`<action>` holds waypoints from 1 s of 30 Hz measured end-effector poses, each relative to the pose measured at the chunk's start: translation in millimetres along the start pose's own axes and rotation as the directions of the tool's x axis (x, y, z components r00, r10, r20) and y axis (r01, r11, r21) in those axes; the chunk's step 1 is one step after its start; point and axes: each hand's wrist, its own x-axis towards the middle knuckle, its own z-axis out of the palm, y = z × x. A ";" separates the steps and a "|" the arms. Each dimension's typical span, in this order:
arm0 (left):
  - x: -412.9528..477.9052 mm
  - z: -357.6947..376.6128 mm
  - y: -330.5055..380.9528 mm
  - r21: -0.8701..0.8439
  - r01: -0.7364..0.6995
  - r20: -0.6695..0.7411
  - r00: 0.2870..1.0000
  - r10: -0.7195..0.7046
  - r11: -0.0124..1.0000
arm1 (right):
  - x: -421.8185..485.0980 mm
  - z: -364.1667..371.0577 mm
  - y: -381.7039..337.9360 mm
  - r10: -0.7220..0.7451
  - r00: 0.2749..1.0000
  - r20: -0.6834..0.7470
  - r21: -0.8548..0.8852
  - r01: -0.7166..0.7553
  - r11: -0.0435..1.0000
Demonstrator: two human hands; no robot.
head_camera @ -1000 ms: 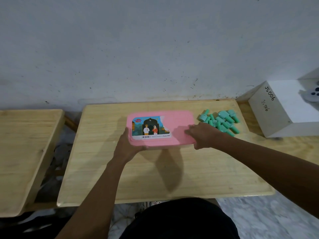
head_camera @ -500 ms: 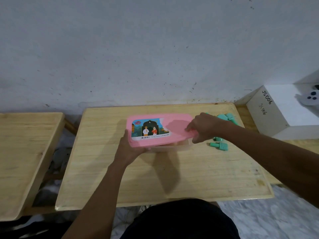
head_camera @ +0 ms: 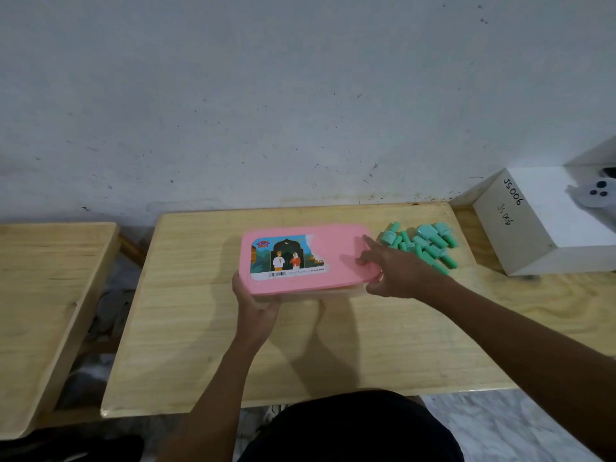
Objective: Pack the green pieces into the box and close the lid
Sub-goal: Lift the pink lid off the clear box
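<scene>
A pink-lidded box (head_camera: 336,261) with a picture sticker sits in the middle of the wooden table (head_camera: 206,345); its pale base shows under the lid's near edge. My left hand (head_camera: 255,303) holds the box's near left corner. My right hand (head_camera: 396,268) is at the lid's right end, fingers spread on top and thumb under the near right corner. A pile of several green pieces (head_camera: 421,245) lies on the table just right of the box, behind my right hand.
A white cardboard box (head_camera: 533,235) marked JS006 stands at the right, with a white controller (head_camera: 596,195) on it. A second wooden table (head_camera: 43,295) stands at the left, across a gap. A grey wall runs behind.
My right hand's fingers have spread out over the lid's right end and uncovered the green pile. My left hand stays on the near left corner.
</scene>
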 end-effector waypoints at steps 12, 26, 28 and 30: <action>2.8 3.2 -6.7 -0.059 0.090 0.029 0.996 -0.089 0.994 | 7.8 5.7 -19.8 0.485 0.874 0.035 0.843 -0.287 0.455; -1.8 7.5 1.2 -0.064 0.150 -0.013 0.988 -0.151 0.987 | 17.4 -47.1 -81.0 0.456 0.870 -0.189 0.943 0.032 0.331; -2.8 5.7 2.7 -0.061 0.151 -0.009 0.988 -0.152 0.987 | 17.4 -51.5 -89.1 0.442 0.850 -0.286 0.906 0.089 0.414; -3.9 1.9 4.8 -0.038 0.136 0.010 0.991 -0.136 0.990 | 18.4 -54.3 -94.0 0.452 0.825 -0.340 0.891 0.130 0.434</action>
